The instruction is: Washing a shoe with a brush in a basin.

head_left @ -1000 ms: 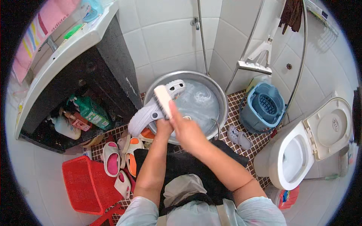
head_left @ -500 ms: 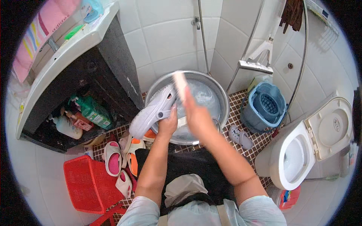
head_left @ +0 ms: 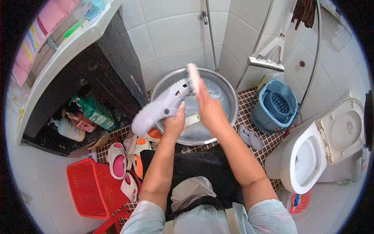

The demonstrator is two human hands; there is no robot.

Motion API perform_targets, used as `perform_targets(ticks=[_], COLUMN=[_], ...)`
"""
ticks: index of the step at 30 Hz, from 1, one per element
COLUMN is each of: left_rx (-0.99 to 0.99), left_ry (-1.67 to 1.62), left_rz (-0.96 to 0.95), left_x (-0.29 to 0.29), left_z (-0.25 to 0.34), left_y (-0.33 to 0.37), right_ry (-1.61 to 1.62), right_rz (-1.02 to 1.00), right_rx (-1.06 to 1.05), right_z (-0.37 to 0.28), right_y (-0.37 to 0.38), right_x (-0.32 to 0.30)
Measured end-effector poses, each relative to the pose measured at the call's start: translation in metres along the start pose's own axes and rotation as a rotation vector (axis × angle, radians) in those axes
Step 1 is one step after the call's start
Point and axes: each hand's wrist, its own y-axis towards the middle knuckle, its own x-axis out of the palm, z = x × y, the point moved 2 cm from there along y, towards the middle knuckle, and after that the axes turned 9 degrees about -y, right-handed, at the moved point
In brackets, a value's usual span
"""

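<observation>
A pale lavender clog [head_left: 155,108] is gripped by my left hand [head_left: 174,123] over the left side of a round metal basin [head_left: 232,93]. The clog is tilted, its toe pointing to the lower left. In my right hand [head_left: 210,111] is a scrub brush [head_left: 192,75] with a pale pink back; its bristles meet the clog's heel end. Cloudy, sudsy water [head_left: 212,91] lies in the basin. A pale handle-like piece [head_left: 192,120] shows in the basin between my hands; what it belongs to is hidden.
The matching clog [head_left: 250,137] stands on the tiled floor right of the basin. Several slides [head_left: 117,160] lie at the left beside a red basket [head_left: 86,187]. A blue mop bucket [head_left: 271,105] and a toilet [head_left: 302,163] are at the right. A black cabinet [head_left: 122,58] stands left.
The brush has moved slightly right and up and now meets the clog's heel end. The clog has turned a little, its toe shifting left and up.
</observation>
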Motion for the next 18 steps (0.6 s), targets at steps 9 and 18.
perform_targets(ticks=[9, 18], left_rx=[-0.033, -0.048], left_ry=[0.216, 0.070], left_rz=[-0.033, 0.000], left_x=[-0.001, 0.002], left_z=[0.002, 0.008], left_y=[0.004, 0.002], right_ry=[-0.166, 0.056], right_rz=[-0.095, 0.002], right_rx=[-0.140, 0.011], right_z=[-0.007, 0.001], right_y=[-0.011, 0.000], right_x=[0.006, -0.004])
